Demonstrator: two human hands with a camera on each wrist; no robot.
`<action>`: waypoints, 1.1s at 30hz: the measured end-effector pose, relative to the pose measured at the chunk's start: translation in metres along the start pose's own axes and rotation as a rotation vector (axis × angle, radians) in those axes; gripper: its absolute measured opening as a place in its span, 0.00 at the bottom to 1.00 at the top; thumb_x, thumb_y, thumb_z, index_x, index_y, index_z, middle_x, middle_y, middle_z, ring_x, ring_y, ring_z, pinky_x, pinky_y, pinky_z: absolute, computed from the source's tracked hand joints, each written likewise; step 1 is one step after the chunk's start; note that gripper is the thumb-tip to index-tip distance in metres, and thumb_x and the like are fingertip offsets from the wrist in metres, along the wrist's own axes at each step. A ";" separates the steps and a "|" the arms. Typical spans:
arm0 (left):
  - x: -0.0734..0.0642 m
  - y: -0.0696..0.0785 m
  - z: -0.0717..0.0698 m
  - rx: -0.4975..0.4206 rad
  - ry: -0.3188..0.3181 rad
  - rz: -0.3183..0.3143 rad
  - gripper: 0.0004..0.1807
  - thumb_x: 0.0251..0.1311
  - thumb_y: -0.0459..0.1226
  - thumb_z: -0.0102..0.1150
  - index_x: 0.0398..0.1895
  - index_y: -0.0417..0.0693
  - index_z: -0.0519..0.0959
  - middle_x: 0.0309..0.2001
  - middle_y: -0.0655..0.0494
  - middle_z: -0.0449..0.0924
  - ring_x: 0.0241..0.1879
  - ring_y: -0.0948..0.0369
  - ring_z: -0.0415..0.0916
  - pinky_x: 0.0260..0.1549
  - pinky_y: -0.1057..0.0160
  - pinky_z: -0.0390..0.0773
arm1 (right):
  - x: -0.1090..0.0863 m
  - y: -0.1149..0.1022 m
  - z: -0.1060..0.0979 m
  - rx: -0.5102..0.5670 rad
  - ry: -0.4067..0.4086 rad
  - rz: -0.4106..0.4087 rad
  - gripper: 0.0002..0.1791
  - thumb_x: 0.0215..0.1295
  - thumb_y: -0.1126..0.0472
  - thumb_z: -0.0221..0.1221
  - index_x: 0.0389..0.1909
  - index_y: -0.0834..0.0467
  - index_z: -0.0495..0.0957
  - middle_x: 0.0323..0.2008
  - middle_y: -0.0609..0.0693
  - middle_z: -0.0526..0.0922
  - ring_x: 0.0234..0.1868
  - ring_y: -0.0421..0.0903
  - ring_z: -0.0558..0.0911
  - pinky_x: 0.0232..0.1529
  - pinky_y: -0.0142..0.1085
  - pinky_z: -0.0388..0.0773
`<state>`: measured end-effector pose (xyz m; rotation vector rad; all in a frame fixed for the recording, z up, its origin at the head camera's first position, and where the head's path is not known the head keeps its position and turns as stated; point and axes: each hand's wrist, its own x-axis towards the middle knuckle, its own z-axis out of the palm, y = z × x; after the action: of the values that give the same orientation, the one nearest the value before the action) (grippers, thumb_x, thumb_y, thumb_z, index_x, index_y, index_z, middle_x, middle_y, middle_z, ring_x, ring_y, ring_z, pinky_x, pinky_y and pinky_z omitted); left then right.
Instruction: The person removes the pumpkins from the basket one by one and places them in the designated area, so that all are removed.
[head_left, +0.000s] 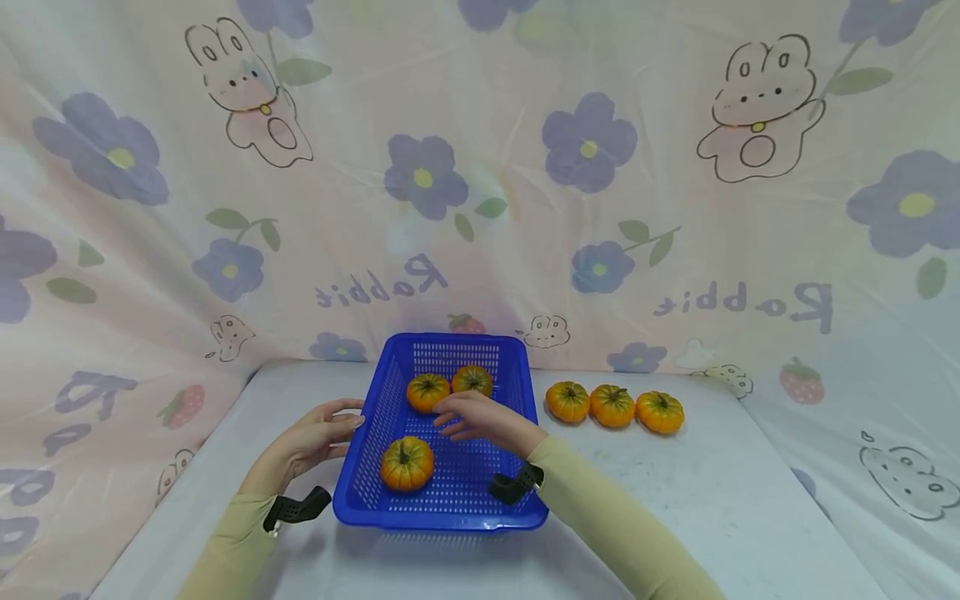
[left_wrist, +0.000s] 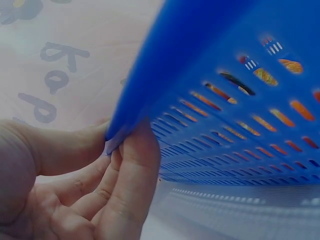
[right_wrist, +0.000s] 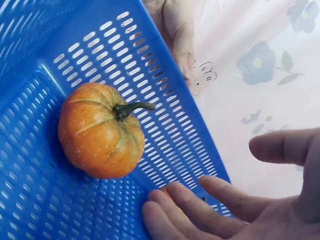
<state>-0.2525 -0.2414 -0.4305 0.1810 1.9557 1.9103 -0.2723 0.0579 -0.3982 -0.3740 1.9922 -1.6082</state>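
A blue plastic basket (head_left: 442,521) with slotted walls stands on the white table. My left hand (head_left: 318,437) pinches its left rim, thumb on one side and fingers under the edge, as the left wrist view shows. Over the basket's inside hovers my right hand (head_left: 480,414), its fingers spread and nothing between them. Three small orange pumpkins lie in the basket: a front one (head_left: 407,464) with a dark green stem, a back left one (head_left: 428,392), and a back right one (head_left: 472,381) partly covered by the right hand.
To the right of the basket, three more pumpkins (head_left: 612,406) sit in a row on the white table (head_left: 675,500). Behind and at both sides hangs a pale curtain (head_left: 502,233) printed with rabbits and purple flowers.
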 end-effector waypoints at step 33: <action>0.002 -0.002 -0.001 -0.014 0.013 -0.011 0.32 0.69 0.40 0.54 0.68 0.35 0.54 0.49 0.46 0.78 0.46 0.55 0.78 0.47 0.55 0.79 | 0.017 0.011 0.013 -0.111 -0.166 0.104 0.22 0.71 0.54 0.52 0.57 0.66 0.73 0.48 0.60 0.79 0.50 0.61 0.78 0.51 0.56 0.75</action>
<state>-0.2542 -0.2421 -0.4330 0.1544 1.9476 1.9225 -0.2771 0.0407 -0.4151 -0.4238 1.9460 -1.3618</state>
